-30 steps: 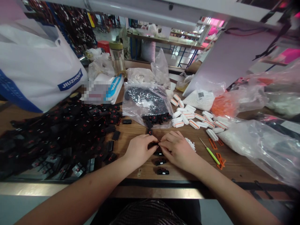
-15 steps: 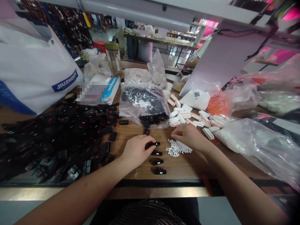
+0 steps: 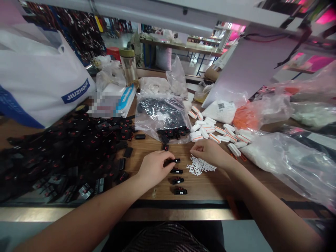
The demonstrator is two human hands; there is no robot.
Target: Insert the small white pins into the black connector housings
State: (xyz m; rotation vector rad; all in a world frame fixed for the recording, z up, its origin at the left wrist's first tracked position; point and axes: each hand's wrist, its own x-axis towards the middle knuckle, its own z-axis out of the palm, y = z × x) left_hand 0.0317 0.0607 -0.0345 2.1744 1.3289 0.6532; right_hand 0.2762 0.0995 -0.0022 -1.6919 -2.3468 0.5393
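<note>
My left hand (image 3: 157, 167) pinches a small black connector housing (image 3: 177, 160) between thumb and fingers, its end with a white dot facing right. Below it on the wooden table, three more black connector housings (image 3: 178, 181) lie in a column, with white dots on their sides. My right hand (image 3: 207, 151) hovers by the upper edge of a loose heap of tiny white pins (image 3: 199, 166). Its thumb and fingertips are pressed together; whatever they hold, if anything, is too small to make out.
A big pile of black housings (image 3: 68, 150) covers the left side. Behind my hands lies a clear bag of black parts (image 3: 162, 112). White pieces with orange stripes (image 3: 207, 129) and plastic bags (image 3: 283, 164) fill the right. A bottle (image 3: 128, 66) stands at the back.
Both hands stay nearly in place, the left still pinching the black housing. My right fingertips have shifted very slightly left. The whole view has moved a little.
</note>
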